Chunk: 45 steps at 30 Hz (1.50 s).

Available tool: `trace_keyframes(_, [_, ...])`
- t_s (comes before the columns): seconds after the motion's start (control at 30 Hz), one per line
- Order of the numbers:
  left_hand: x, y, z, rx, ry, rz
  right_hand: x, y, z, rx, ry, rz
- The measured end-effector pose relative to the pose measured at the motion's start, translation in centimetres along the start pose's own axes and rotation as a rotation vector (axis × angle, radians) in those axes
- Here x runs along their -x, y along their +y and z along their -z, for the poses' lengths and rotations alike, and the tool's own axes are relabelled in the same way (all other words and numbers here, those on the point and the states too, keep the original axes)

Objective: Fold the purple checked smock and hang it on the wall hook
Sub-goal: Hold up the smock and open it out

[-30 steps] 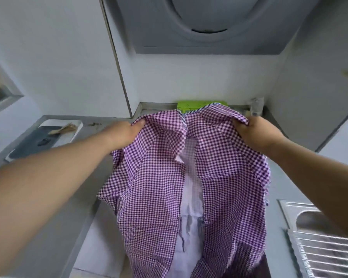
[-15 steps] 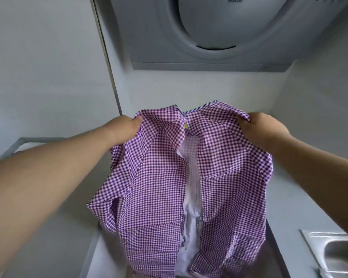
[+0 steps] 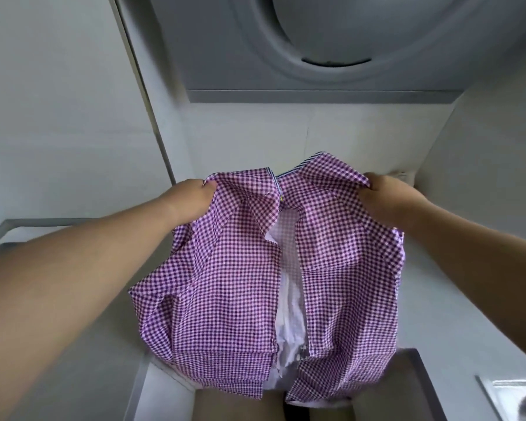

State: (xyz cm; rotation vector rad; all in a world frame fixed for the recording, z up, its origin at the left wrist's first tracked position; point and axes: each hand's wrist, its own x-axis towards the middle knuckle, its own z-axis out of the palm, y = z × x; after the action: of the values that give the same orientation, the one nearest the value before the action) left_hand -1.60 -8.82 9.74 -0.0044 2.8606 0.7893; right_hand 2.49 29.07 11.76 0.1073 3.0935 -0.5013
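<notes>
The purple checked smock hangs in the air in front of me, held up by its two shoulders. Its front opening runs down the middle and shows a pale lining. My left hand grips the left shoulder near the collar. My right hand grips the right shoulder. The hem dangles just above the counter edge. No wall hook is visible in this view.
A grey range hood looms overhead at the back. White walls enclose the corner. A grey counter lies below, with a steel sink at the lower right and a metal rim at the left.
Both hands have lifted the smock higher off the counter and the view has tilted upward. The green object and tray seen a second ago are out of sight.
</notes>
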Motion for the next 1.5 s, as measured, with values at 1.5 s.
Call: trace_keyframes(1.5, [-9.5, -8.4, -21.1, -0.611, -0.67, -0.185, -21.5, 6.1, -30.1, -0.145, -0.508, 0.09])
